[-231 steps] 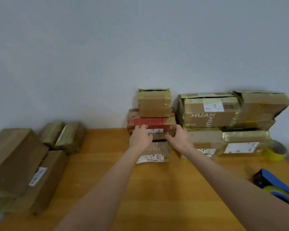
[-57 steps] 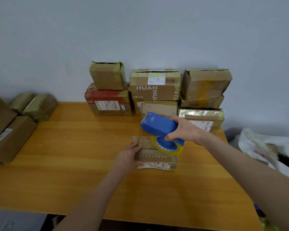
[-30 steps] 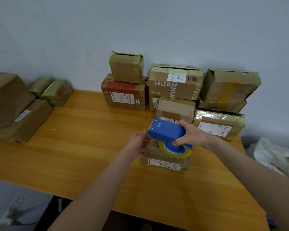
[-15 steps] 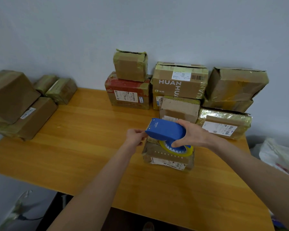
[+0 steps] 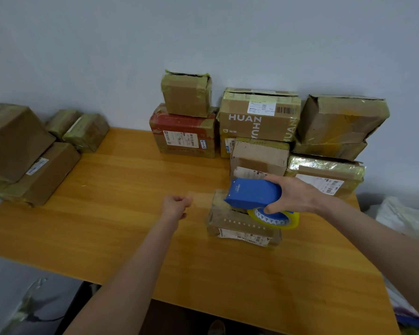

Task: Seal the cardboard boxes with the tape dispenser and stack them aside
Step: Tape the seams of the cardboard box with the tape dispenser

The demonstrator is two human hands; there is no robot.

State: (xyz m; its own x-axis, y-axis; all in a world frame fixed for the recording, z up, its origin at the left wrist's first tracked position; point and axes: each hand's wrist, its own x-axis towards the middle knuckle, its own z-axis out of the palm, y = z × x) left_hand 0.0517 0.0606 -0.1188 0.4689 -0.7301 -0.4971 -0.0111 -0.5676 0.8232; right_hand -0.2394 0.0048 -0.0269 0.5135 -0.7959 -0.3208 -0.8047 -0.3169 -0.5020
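A small flat cardboard box (image 5: 240, 226) with a white label lies on the wooden table (image 5: 131, 213) in front of me. My right hand (image 5: 293, 195) grips a blue tape dispenser (image 5: 252, 193) with a yellow-rimmed tape roll (image 5: 273, 217), held over the box's top. My left hand (image 5: 176, 205) is left of the box, fingers curled, pinching the end of a clear tape strip (image 5: 201, 200) stretched from the dispenser.
Several taped boxes are stacked against the wall behind: a red one (image 5: 183, 134) with a small box (image 5: 185, 94) on top, and a HUAN box (image 5: 259, 114). More boxes (image 5: 22, 151) sit at the table's left end. White bags (image 5: 404, 221) lie right of the table.
My left hand has moved left away from the dispenser, drawing out a length of clear tape. The dispenser stays over the box in my right hand.
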